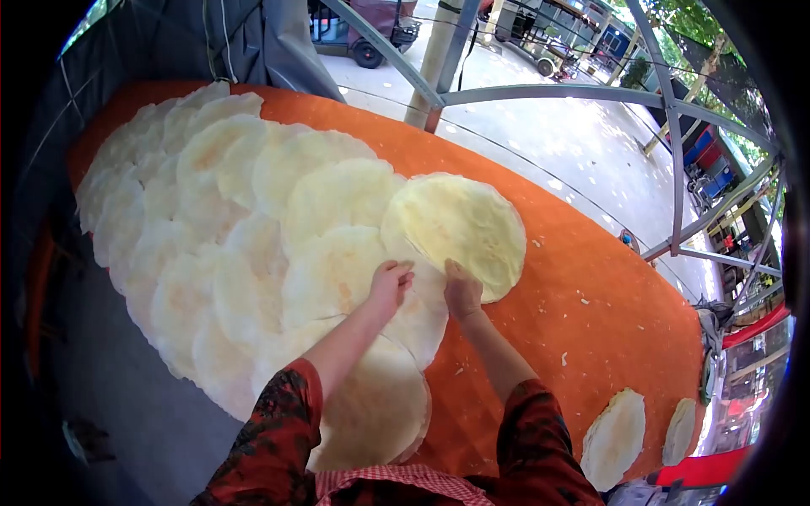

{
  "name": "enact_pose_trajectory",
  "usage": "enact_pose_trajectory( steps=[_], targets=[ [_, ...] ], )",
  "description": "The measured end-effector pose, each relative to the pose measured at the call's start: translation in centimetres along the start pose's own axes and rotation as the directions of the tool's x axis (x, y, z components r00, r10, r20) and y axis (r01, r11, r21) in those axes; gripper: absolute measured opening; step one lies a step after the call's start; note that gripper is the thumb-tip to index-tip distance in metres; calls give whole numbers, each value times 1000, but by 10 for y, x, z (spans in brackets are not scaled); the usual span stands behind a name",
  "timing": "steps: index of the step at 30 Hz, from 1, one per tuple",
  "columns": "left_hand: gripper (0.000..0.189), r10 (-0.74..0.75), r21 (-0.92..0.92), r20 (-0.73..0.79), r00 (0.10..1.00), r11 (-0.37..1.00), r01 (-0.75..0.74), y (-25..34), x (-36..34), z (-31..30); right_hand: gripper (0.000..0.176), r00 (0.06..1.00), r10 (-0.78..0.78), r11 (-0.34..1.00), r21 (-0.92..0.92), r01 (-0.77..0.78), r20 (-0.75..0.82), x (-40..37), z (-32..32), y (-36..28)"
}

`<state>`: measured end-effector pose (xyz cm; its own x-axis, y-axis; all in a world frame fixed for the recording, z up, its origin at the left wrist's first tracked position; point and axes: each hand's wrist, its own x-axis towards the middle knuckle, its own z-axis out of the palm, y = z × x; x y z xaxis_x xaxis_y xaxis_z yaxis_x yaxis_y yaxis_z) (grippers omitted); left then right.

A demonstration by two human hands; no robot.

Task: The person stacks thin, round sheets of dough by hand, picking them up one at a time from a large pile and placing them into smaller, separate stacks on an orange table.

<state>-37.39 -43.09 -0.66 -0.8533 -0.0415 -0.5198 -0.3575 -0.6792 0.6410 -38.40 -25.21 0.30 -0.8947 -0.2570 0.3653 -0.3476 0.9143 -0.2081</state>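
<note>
Right grip touches the yellow flatbread at its near edge, my left grip curls beside it; whether either pinches, I can't tell. Paler flatbreads spread left of it on the desk.

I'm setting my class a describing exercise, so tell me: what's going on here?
A person in patterned red sleeves works bare-handed over thin rounds on an orange table. The right hand is at the near edge of the yellowish round; the left hand is close by, above paler overlapping rounds. Two separate rounds lie at the lower right.
</note>
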Motion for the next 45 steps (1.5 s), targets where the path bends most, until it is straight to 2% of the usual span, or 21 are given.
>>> enact_pose_trajectory(
  steps=[1,2,4,5,7,9,13,18,22,24,27,29,31,34,36,38,39,41,42,44,45],
  targets=[
    [33,47,30,-63,997,999,-45,-3,3,-1,24,998,-27,1000,8,28,-52,6,-1,-4],
    [35,187,193,-144,972,968,-158,-6,8,0,24,994,-51,999,13,53,-101,8,-1,-7],
    [39,470,516,-226,853,801,-304,-15,16,-2,22,996,-80,995,-66,77,-33,1,17,-10],
    [41,452,516,-215,866,805,-292,-16,19,-4,21,995,-98,990,-104,97,-3,0,24,-10],
    [44,418,513,-195,887,815,-271,-14,23,-7,25,992,-110,993,-41,108,-58,-1,20,-15],
    [45,356,396,-176,918,879,-265,-10,29,-10,30,997,-77,997,26,77,-24,-2,17,-17],
    [44,182,91,-45,982,980,-177,3,18,1,42,984,-164,983,-92,157,-67,-2,25,-31],
    [31,11,-31,106,994,999,-8,18,10,-1,65,994,-91,994,-58,88,-53,-6,14,-42],
    [30,-58,-129,315,947,986,104,20,16,0,43,999,30,999,-11,-31,-37,5,34,-33],
    [31,-28,-153,334,942,985,84,17,17,3,31,997,77,996,-48,-77,8,8,37,-31],
    [39,-14,-185,312,950,980,75,18,8,-3,13,986,2,995,-98,15,165,24,31,-14],
    [48,-34,-207,280,959,974,95,15,-15,-9,6,994,-29,998,-57,35,104,41,1,-7],
    [57,-68,-246,239,969,961,128,31,-61,-13,8,996,-94,994,-53,94,2,48,-56,-19],
    [64,-121,-321,369,921,914,249,38,-123,-43,8,985,-130,985,-97,141,114,-19,-141,-71],
    [62,-143,-384,447,883,861,334,31,-165,-63,26,966,-258,953,-170,252,-13,-102,-148,-100],
    [59,-130,-467,481,867,799,379,22,-201,-84,31,946,-323,946,-20,323,13,-181,-133,-117],
    [57,-150,-381,427,892,865,328,9,-208,-99,28,946,-310,951,37,308,94,-211,-130,-131],
    [54,-167,-183,318,933,955,233,-29,-213,-131,36,952,-270,957,147,250,144,-260,-100,-135],
    [51,-167,-64,159,973,982,179,-37,-219,-137,35,954,-246,966,129,226,169,-265,-97,-141],
    [52,-175,-46,77,982,983,178,-43,-217,-148,33,959,-188,981,79,175,212,-272,-94,-147],
    [54,-189,-32,46,981,981,190,-48,-216,-151,31,948,-248,969,59,241,201,-272,-100,-146]
  ],
)
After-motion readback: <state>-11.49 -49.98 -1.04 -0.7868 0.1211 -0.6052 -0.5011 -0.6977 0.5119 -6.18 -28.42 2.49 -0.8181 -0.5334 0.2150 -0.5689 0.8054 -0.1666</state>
